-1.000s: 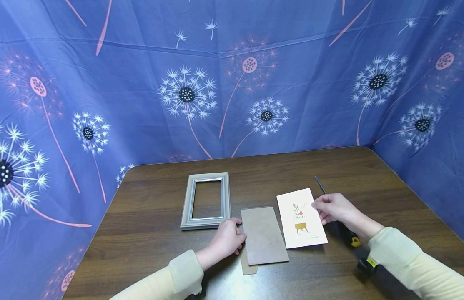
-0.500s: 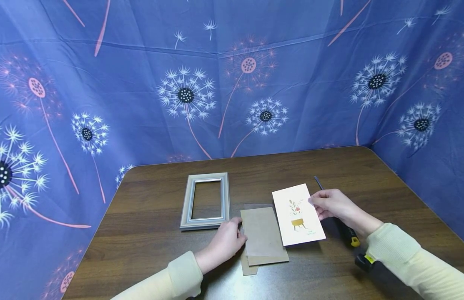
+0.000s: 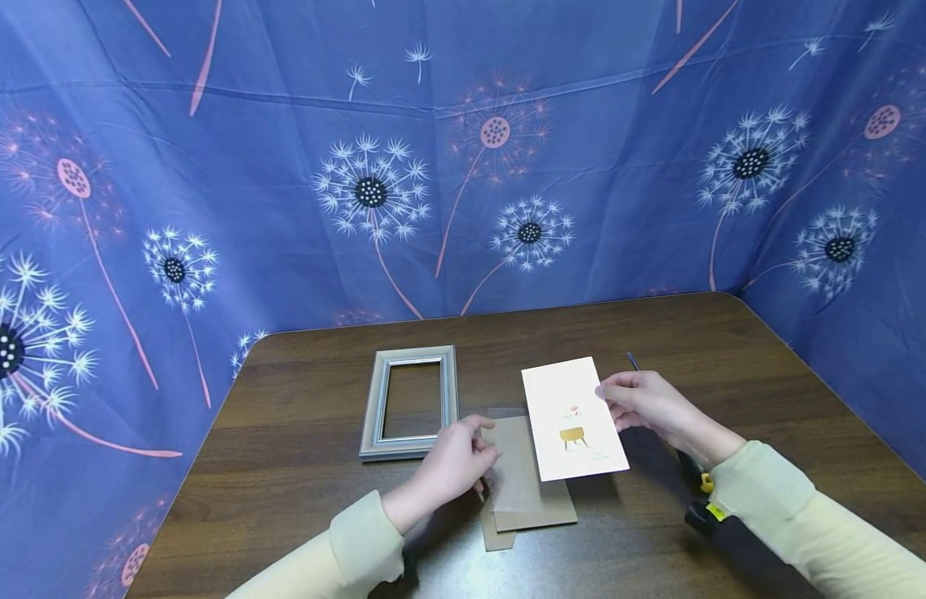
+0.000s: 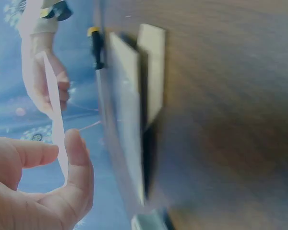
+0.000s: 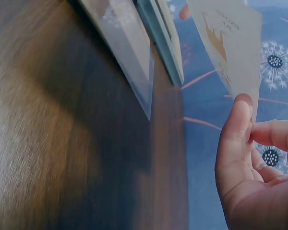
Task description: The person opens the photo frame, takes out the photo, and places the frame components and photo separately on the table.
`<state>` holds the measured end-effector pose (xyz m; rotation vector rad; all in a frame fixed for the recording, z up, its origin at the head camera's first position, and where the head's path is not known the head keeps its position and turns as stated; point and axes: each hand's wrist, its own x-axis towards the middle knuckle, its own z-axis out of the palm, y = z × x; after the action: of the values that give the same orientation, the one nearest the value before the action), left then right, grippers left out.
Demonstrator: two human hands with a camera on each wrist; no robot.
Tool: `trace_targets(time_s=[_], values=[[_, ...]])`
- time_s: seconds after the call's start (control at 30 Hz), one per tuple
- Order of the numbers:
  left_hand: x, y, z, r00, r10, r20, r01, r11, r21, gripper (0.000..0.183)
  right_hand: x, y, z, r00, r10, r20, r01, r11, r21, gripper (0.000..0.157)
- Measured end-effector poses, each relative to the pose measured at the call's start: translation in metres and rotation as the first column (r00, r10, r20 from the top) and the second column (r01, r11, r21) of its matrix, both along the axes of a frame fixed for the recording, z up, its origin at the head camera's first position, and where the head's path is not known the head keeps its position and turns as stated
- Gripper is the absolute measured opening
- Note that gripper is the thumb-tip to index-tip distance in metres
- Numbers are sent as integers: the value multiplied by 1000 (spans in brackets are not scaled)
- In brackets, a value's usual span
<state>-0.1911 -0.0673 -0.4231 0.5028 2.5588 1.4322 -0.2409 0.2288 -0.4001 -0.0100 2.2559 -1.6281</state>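
A white card (image 3: pixel 575 420) printed with a plant in a yellow pot hangs over the right part of a brown backing board (image 3: pixel 533 517). My right hand (image 3: pixel 646 408) pinches its right edge between thumb and fingers, as the right wrist view also shows. A clear sheet (image 5: pixel 139 72) lies on the board. To the left of the board hovers my left hand (image 3: pixel 455 462), thumb and fingers apart with a gap between them. In the left wrist view the card passes behind those fingertips (image 4: pixel 74 143). The card hides much of the board's upper right.
A silver-grey picture frame (image 3: pixel 368 416) without anything in its opening lies behind the left hand. Under the right forearm is a screwdriver (image 4: pixel 96 48) with a black and yellow handle. A blue dandelion-print cloth (image 3: pixel 463 166) hangs behind the wooden table (image 3: pixel 298 466).
My right hand has lifted the card and carried it left, over the board. My left hand has risen off the board's left edge, its fingers spreading. The clear sheet has shifted slightly upward on the board.
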Motion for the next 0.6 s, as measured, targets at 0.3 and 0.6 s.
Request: trace_targets(time_s=[0.3,0.6], values=[[-19,5,12,992,53,118,-70,986,153,29,-3,-16,-3,1000,4,-9,-5,995,-104,37],[-45,2,16,960,73,269,-146,954,263,27,-11,-34,-10,1000,8,-8,-9,981,-192,28]])
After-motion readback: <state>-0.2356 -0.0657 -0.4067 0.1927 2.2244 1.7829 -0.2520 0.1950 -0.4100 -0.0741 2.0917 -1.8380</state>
